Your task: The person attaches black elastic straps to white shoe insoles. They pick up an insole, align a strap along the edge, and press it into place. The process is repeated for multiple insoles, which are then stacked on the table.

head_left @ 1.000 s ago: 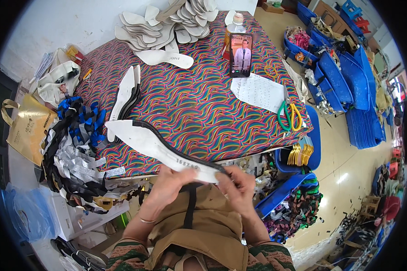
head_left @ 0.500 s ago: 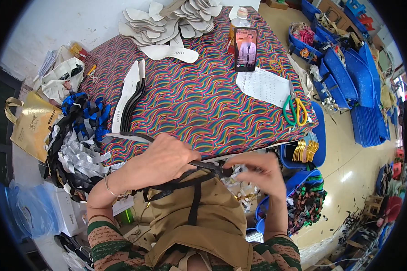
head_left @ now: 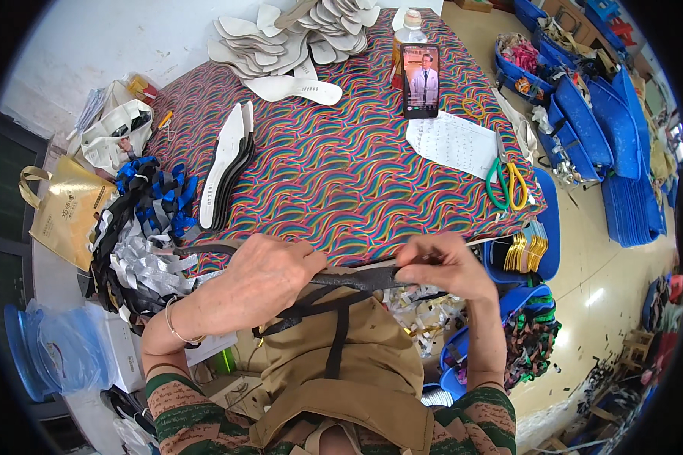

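Note:
A black strip (head_left: 353,280) stretches between my two hands at the near edge of the table, above my lap. My left hand (head_left: 264,279) is closed on it with the fingers curled under. Past that hand, a dark narrow end (head_left: 207,248) sticks out to the left. Thumb and fingers of my right hand (head_left: 442,267) pinch the strip's right end. A thin pale edge shows along the strip's top; whether it belongs to an insole, I cannot tell. Thin black straps (head_left: 340,334) lie on the brown apron (head_left: 372,345) below.
On the patterned tablecloth (head_left: 341,167) are stacked insoles (head_left: 231,163), a pale insole heap (head_left: 296,45), a phone (head_left: 421,80) against a bottle (head_left: 411,30), paper (head_left: 451,144) and scissors (head_left: 507,182). Ribbon strips (head_left: 148,254) hang at left; blue baskets (head_left: 546,250) stand at right.
My right hand has closed from spread fingers to a pinch on the strip's end. My left hand has turned slightly, and the strip lies straighter between them. The whole view has shifted a little.

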`<state>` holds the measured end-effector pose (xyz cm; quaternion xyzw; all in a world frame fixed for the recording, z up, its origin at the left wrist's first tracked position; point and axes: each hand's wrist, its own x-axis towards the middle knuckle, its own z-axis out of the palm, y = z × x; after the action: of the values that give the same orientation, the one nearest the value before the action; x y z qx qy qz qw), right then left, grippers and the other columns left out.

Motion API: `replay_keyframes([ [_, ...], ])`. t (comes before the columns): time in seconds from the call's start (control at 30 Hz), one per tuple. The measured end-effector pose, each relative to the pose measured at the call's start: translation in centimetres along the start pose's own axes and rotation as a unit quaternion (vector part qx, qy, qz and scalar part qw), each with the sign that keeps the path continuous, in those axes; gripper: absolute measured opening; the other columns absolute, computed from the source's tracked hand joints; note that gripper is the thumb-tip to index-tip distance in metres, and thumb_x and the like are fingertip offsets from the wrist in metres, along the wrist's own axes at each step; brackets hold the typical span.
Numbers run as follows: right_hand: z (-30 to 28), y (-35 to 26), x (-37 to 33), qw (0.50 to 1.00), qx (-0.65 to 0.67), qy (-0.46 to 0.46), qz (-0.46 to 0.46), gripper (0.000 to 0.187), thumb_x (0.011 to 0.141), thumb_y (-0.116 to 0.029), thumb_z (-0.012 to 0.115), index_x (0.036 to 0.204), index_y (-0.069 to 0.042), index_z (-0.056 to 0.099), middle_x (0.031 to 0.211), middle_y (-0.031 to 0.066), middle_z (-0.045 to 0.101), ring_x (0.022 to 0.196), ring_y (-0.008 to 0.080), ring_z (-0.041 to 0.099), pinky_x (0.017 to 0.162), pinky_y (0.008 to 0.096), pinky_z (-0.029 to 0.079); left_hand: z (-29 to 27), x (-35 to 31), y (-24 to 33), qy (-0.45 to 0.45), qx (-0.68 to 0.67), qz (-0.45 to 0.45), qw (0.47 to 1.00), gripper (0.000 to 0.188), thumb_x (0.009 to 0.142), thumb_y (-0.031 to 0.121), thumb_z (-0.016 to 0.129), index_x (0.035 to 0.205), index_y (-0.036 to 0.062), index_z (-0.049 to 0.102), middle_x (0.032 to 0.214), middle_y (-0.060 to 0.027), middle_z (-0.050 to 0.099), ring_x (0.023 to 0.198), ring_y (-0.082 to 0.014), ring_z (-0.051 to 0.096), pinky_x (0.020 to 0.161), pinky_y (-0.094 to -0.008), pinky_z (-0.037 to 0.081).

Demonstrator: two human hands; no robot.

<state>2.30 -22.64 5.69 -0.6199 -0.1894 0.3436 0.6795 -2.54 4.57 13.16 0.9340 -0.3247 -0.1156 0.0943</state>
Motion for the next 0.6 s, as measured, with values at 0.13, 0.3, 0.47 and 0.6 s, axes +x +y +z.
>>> replay_keyframes([
  [0.13, -1.6, 0.0, -2.1, 0.993, -0.021, 0.108, -0.049, 0.015, 0.08, -0.004, 0.075, 0.092, -0.002, 0.066, 0.071, -0.0036, 0.058, 0.058, 0.0007, 0.048, 0.05, 0.0184, 0.035, 2.3, -0.1, 0.1, 0.033, -0.155, -0.032, 0.987, 0.02, 0.08, 0.01, 0.068, 0.097, 0.0001, 0.064, 0.076, -0.0105, 0.064, 0.068, -0.0234, 0.065, 0.06, -0.0342, 0.048],
  [0.3, 1.7, 3.3, -3.4, 0.957, 0.111, 0.236, -0.127, 0.014, 0.078, -0.002, 0.077, 0.087, -0.002, 0.066, 0.072, -0.0016, 0.062, 0.056, 0.001, 0.048, 0.048, 0.0172, 0.033, 4.5, 0.0, 2.1, 0.016, -0.517, -0.152, 0.842, 0.021, 0.09, 0.02, 0.067, 0.097, 0.0009, 0.07, 0.079, -0.0093, 0.07, 0.068, -0.0131, 0.066, 0.06, -0.0262, 0.049],
  [0.47, 5.6, 4.8, -3.4, 0.927, 0.204, 0.291, -0.12, 0.01, 0.081, 0.002, 0.072, 0.089, 0.0, 0.067, 0.072, 0.002, 0.065, 0.054, 0.0022, 0.05, 0.047, 0.0179, 0.036, 6.0, 0.6, 3.3, 0.137, -0.686, -0.149, 0.699, 0.02, 0.089, 0.013, 0.067, 0.1, -0.0037, 0.068, 0.085, -0.0094, 0.07, 0.072, -0.0137, 0.065, 0.068, -0.0277, 0.052],
  [0.6, 8.1, 5.7, -2.5, 0.919, 0.224, 0.294, -0.136, 0.009, 0.083, 0.002, 0.07, 0.091, 0.001, 0.067, 0.075, 0.0027, 0.065, 0.056, 0.0024, 0.049, 0.048, 0.0184, 0.036, 6.2, 1.8, 3.8, 0.181, -0.75, -0.147, 0.619, 0.03, 0.092, 0.013, 0.062, 0.115, -0.0069, 0.062, 0.107, -0.0149, 0.068, 0.092, -0.018, 0.066, 0.085, -0.0321, 0.052],
])
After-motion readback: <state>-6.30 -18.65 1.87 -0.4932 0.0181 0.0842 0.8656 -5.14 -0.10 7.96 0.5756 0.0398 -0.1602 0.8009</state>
